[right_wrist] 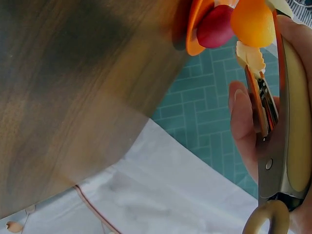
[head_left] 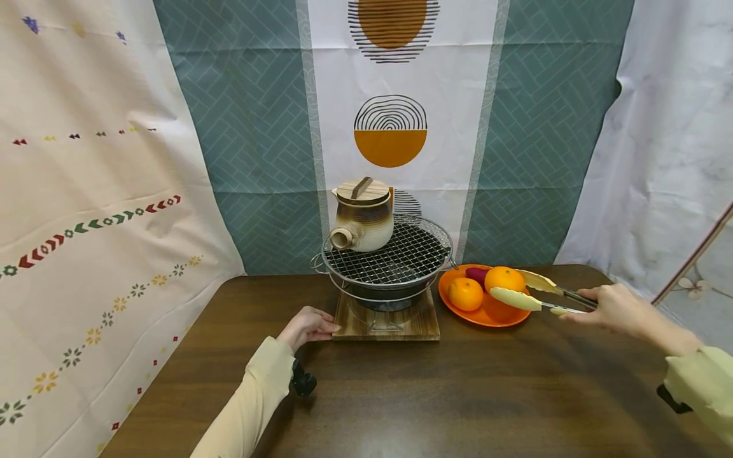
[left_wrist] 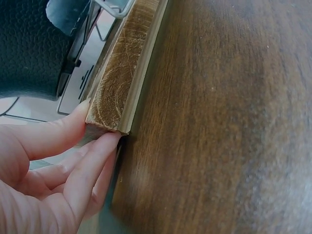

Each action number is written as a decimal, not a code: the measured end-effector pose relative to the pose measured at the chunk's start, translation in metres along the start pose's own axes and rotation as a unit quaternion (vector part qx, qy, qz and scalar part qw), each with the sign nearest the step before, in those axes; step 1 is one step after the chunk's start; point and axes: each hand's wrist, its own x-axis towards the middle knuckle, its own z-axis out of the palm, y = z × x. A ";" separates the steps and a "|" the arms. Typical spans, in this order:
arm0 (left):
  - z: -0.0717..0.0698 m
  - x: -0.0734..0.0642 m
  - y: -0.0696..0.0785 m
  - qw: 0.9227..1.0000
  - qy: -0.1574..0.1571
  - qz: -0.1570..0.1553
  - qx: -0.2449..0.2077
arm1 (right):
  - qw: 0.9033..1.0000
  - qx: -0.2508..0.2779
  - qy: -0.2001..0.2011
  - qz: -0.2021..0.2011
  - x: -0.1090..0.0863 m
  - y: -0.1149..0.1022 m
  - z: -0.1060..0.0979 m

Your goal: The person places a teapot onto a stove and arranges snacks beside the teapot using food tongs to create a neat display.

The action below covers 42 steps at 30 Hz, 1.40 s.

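My left hand (head_left: 310,326) pinches the near left corner of a wooden board (head_left: 420,327), thumb at its upper edge and fingertips low on its side, as the left wrist view shows. A round grill with a wire mesh (head_left: 412,254) stands on that board. My right hand (head_left: 615,312) grips metal tongs (head_left: 572,298) with cream scalloped tips. Those tips lie on either side of one orange (head_left: 504,278) at the orange plate (head_left: 487,321). A second orange (head_left: 465,294) and a purple-red oblong item (right_wrist: 216,27) sit on the plate beside it.
On the mesh's left side stands a ceramic pot (head_left: 372,226) with a wooden lid and a stub handle facing forward. Patterned cloth (head_left: 263,140) hangs behind the brown table (head_left: 401,394), and more cloth hangs at both sides.
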 end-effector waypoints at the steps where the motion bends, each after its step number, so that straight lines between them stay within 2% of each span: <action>1: 0.000 0.000 0.000 1.000 0.000 -0.001 0.000 | 1.000 0.002 0.003 0.002 0.001 0.000 -0.001; 7: 0.000 -0.001 0.001 1.000 0.004 -0.001 0.000 | 1.000 0.004 0.013 0.002 0.007 -0.002 -0.006; 19: 0.002 -0.001 0.001 1.000 0.005 -0.001 0.005 | 0.999 -0.003 0.006 0.036 0.019 -0.007 -0.025; 26: 0.001 -0.001 0.001 1.000 0.007 -0.003 0.009 | 0.999 -0.006 0.028 0.024 0.023 -0.009 -0.032; 36: 0.002 -0.002 0.002 1.000 0.006 0.005 0.013 | 0.999 0.000 0.019 0.029 0.029 -0.011 -0.041; 42: 0.002 0.000 0.001 1.000 0.006 0.001 0.012 | 0.999 -0.011 0.051 -0.003 0.036 -0.013 -0.045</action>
